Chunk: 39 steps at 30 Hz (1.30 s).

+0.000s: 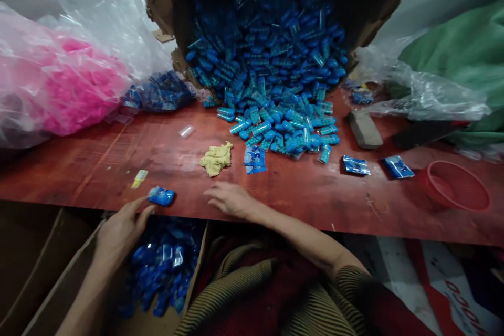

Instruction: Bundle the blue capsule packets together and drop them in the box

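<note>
My left hand [125,223] is at the table's front edge, thumb and forefinger apart. Its fingertips reach the left end of a small blue packet [162,196], though I cannot tell how firmly they touch. My right hand [231,200] hovers low over the tabletop with loosely stretched fingers and holds nothing. Beyond it lie a crumpled yellow lump [216,159] and a flat blue wrapper [255,159]. A heap of blue pieces in clear tubes [283,121] spills from a torn cardboard box [364,26]. Below the edge, an open carton [201,260] holds many blue packets [163,262].
Two blue packets [356,165] lie on the right, near a red plastic basket [431,184] and a grey block [365,130]. Plastic bags with pink pieces [79,84] stand at left. A yellow label [139,179] and a clear tube [186,131] lie on the red table [299,199].
</note>
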Motion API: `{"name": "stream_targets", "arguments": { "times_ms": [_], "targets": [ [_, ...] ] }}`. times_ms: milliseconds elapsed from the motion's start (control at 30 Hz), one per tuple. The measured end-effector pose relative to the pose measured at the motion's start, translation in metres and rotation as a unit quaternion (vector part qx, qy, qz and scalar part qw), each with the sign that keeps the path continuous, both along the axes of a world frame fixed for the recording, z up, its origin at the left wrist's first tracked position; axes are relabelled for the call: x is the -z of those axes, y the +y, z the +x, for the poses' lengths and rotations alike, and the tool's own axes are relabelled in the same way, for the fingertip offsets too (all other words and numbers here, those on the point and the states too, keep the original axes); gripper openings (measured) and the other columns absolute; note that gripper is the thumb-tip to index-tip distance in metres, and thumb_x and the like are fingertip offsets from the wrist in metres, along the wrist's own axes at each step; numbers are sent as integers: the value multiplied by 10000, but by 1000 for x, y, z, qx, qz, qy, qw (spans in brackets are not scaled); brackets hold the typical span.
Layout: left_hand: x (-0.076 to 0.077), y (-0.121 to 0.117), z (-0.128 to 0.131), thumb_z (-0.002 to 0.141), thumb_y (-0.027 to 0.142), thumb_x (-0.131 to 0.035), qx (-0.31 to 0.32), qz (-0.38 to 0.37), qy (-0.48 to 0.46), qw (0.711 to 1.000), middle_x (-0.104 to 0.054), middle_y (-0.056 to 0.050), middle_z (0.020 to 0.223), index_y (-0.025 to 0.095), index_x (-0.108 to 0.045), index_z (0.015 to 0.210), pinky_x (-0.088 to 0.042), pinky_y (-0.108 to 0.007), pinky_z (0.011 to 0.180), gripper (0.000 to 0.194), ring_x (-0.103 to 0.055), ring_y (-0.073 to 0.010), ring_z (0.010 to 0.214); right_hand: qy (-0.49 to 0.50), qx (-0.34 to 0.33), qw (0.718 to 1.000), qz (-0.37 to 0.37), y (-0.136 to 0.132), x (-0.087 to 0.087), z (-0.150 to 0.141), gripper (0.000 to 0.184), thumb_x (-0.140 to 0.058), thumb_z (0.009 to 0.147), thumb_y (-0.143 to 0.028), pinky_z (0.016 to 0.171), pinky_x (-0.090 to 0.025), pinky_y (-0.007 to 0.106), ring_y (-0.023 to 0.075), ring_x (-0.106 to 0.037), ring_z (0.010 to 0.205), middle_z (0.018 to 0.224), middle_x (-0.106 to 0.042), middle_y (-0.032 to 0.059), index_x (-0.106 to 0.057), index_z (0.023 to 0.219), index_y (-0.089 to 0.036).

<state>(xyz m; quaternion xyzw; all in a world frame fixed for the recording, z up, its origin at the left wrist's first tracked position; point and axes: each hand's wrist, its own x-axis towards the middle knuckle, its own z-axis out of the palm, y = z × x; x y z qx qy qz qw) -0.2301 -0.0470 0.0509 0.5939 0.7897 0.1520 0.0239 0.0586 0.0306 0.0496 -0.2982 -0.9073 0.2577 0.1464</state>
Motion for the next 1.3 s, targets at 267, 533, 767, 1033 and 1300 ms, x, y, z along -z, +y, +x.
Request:
{"name": "stream_targets", "arguments": {
  "times_ms": [267,533,767,1033,1300],
  "targets": [
    [10,99,158,853,430,-423,106,23,41,993,-350,-216,1449,104,-410,1368,-269,-587,1023,610,-261,-401,1344,-152,217,963,48,46,11,79,550,-512,882,-386,1045,-297,532,340,-330,1324,1435,-380,201,-436,1344,-99],
    [43,123,180,854,439,-431,126,-2,57,990,-320,-228,1460,105,-425,1362,-219,-601,1031,608,-205,-428,1352,-139,234,962,38,23,25,80,418,-441,919,-388,1041,-282,560,308,-382,1296,1400,-457,131,-514,1283,-196],
    [42,134,171,860,345,-411,127,14,48,991,-434,-197,1386,127,-553,1224,-280,-557,1015,448,-312,-384,1309,-159,260,951,45,47,30,76,437,-461,912,-355,1019,-289,590,329,-317,1323,1411,-435,147,-469,1316,-188],
    [41,120,193,865,372,-395,139,97,27,985,-366,-251,1417,101,-438,1335,-211,-664,993,544,-209,-431,1348,-120,285,951,15,36,26,74,455,-455,914,-363,1027,-266,604,312,-283,1346,1440,-380,152,-422,1342,-209],
    [48,113,255,858,446,-430,257,41,39,965,-349,-255,1436,92,-452,1343,-243,-625,1006,601,-244,-428,1343,-56,493,866,63,21,5,191,375,-417,926,-291,1013,-343,395,237,-445,1222,1305,-516,135,-536,1258,-164]
  ]
}}
